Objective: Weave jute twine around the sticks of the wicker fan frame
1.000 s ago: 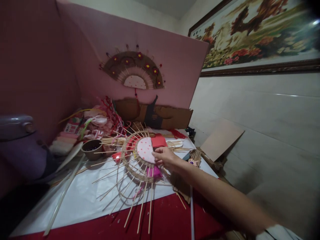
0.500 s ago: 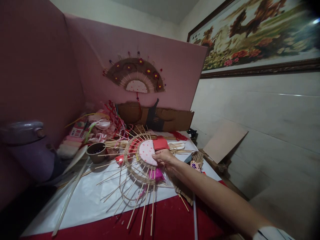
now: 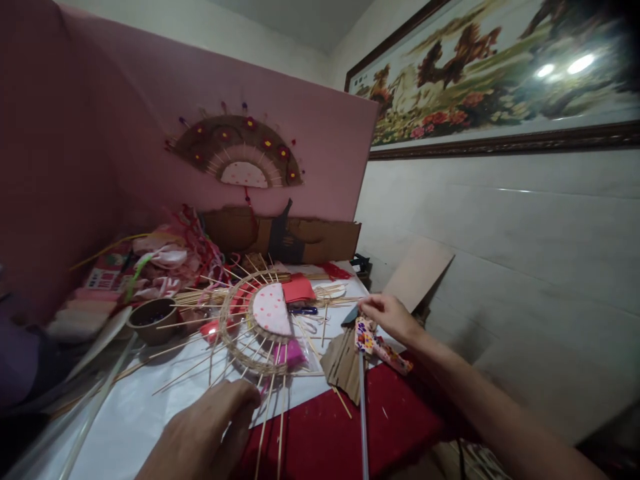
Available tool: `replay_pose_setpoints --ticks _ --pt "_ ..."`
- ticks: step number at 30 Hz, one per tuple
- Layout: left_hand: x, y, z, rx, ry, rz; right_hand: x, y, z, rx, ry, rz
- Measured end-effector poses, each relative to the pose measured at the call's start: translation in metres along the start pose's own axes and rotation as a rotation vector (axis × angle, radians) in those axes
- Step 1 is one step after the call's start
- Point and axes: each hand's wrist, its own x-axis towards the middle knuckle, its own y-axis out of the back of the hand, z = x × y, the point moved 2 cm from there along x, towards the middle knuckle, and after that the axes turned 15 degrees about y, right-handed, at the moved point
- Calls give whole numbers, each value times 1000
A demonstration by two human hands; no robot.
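A half-round frame [image 3: 271, 310] of thin sticks, with twine woven round a white, pink-dotted centre, lies on the white sheet. Beside its lower sticks is my left hand [image 3: 205, 427], fingers curved and apart from the thumb, with nothing seen in it. My right hand [image 3: 393, 319] is at the top of a flower-patterned tool [image 3: 366, 335], its fingers drawn together; what they grip is hidden. A long translucent rod [image 3: 363, 413] runs from that tool towards me. Ridged brown cardboard [image 3: 343, 363] lies just left of the tool.
A brown cup [image 3: 153, 323] stands left of the frame, before pink cloth and ribbons [image 3: 165, 257]. Red paper [image 3: 299, 288] and loose sticks lie behind the frame. A decorated fan [image 3: 240, 150] hangs on the pink board [image 3: 320, 133]. A red cloth [image 3: 320, 427] covers the near edge.
My right hand has let go of the woven frame and moved right to the patterned tool. My left hand has come into view at the bottom. The view has turned right.
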Motion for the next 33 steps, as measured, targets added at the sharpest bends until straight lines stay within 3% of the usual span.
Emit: replay_pose_setpoints --ticks 2,5,8,11,14,23,29,33 --pt "6 -5 -3 90 11 -19 -21 14 14 -60 -12 -50" --pt "10 -10 -11 102 35 -12 -46 18 32 -267 4 -188" --pt "11 -11 -19 29 38 136 -56 13 42 -438 60 -268" --pt "10 -6 -25 -37 45 325 -55 7 45 -473 87 -265" --pt "7 -2 -32 -65 83 433 -52 4 45 -461 87 -233" --pt "3 -6 -35 -73 97 420 -56 5 42 -311 55 -130" --pt "3 -10 -35 -21 85 421 -60 7 52 82 -96 -74" --pt "2 -13 -36 138 83 423 -69 10 39 328 -154 -7"
